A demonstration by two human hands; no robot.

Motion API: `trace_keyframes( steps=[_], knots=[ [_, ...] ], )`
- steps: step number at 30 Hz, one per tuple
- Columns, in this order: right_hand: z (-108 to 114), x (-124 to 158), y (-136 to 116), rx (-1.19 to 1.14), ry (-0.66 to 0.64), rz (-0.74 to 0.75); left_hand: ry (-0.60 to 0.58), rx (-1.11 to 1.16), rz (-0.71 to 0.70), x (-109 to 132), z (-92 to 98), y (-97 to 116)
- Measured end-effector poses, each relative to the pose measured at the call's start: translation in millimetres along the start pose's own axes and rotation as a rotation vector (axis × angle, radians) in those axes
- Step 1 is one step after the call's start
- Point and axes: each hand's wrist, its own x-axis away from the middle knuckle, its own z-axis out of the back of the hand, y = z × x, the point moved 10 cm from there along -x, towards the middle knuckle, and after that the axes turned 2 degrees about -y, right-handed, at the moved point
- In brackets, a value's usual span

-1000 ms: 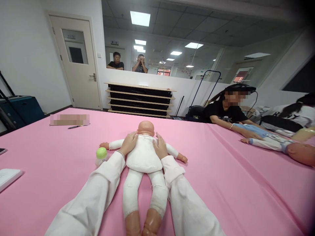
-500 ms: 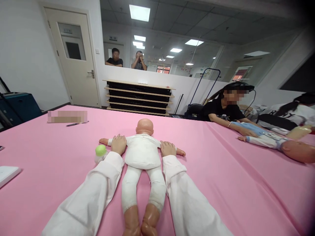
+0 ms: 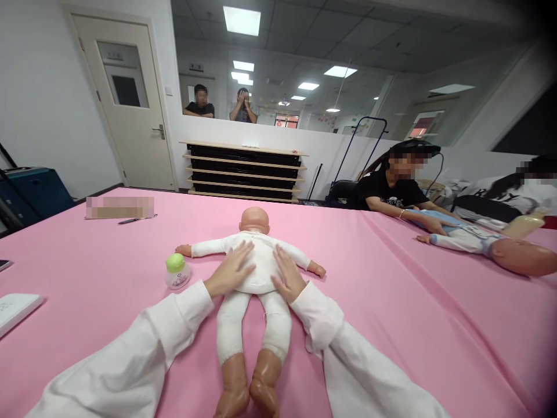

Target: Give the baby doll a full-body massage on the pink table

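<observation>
A baby doll (image 3: pixel 261 264) with a white cloth body lies face down on the pink table cover (image 3: pixel 374 325), its head away from me and its arms spread. My left hand (image 3: pixel 231 270) rests flat on the left side of the doll's back, fingers apart. On the right side of the back lies my right hand (image 3: pixel 288 275), also flat with its fingers spread. Neither hand grips anything. Just left of my left wrist stands a small cream jar (image 3: pixel 177 271) with a green lid.
At the right a co-worker (image 3: pixel 391 180) handles another doll (image 3: pixel 474 239) in blue and white. A pen (image 3: pixel 133 220) lies at the back left, a white box (image 3: pixel 17 307) and a phone (image 3: pixel 3 265) at the left edge. A bottle (image 3: pixel 524 225) stands far right.
Both hands have moved inward from the doll's upper arms onto its back, and the fingers have spread. The jar shows more fully now. The doll has stayed in place.
</observation>
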Motion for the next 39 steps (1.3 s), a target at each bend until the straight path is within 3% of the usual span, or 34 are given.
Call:
trace_keyframes(
  steps=[3,8,13,16,18,21,23,28,31,34,39],
  knots=[
    [-6.3,26.0,-46.0,-0.19,-0.065,0.251,-0.167,0.03,-0.089,19.9,-26.1,23.5],
    [-9.1,66.7,-71.4,-0.326,-0.186,0.321,-0.144,-0.023,-0.001,24.5,-36.4,17.4],
    [18.1,100.8,-100.3,-0.58,-0.283,0.468,-0.144,-0.04,0.024,22.9,-37.3,14.2],
    [39.3,96.3,-110.4,-0.883,-0.382,0.561,-0.138,-0.038,-0.001,24.0,-37.5,15.9],
    [47.6,71.3,-93.3,-1.013,-0.277,0.46,-0.124,-0.03,-0.014,24.5,-36.8,16.6],
    [50.3,40.7,-60.6,-0.81,0.093,0.351,-0.116,-0.025,-0.013,24.9,-36.4,15.7],
    [34.7,35.4,-57.6,-0.722,0.146,0.378,-0.124,-0.026,-0.01,25.1,-37.1,14.9],
    [8.7,58.6,-75.4,-0.486,0.052,0.48,-0.112,-0.02,-0.025,25.3,-36.1,15.4],
    [7.7,81.6,-94.6,-0.385,-0.099,0.555,-0.105,-0.015,-0.019,24.3,-35.7,14.8],
    [16.6,97.2,-111.0,-0.453,-0.16,0.639,-0.107,0.003,-0.015,24.7,-33.4,13.8],
    [18.4,95.8,-113.7,-0.501,-0.171,0.634,-0.052,0.09,-0.246,47.0,-15.2,35.5]
  ],
)
